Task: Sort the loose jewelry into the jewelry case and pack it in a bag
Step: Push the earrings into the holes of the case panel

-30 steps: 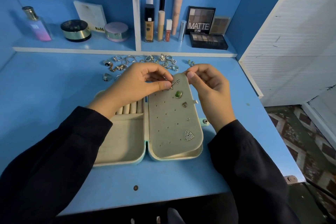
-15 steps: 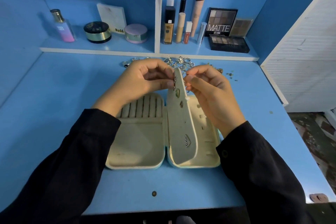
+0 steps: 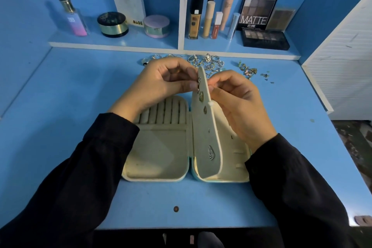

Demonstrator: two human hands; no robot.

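Open on the middle of the desk (image 3: 60,106), jewelry case (image 3: 157,155) with earring panel (image 3: 205,139) raised upright; at the panel's top, small earring (image 3: 198,82) pinched in the left hand (image 3: 161,84); right hand (image 3: 239,106) pinching the panel's upper edge from behind; loose jewelry (image 3: 209,61) heaped along the desk's back edge.

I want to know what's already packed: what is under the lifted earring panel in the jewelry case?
Bare cream lining with small tabs; no jewelry shows there. The earring panel and the right hand hide the rest.
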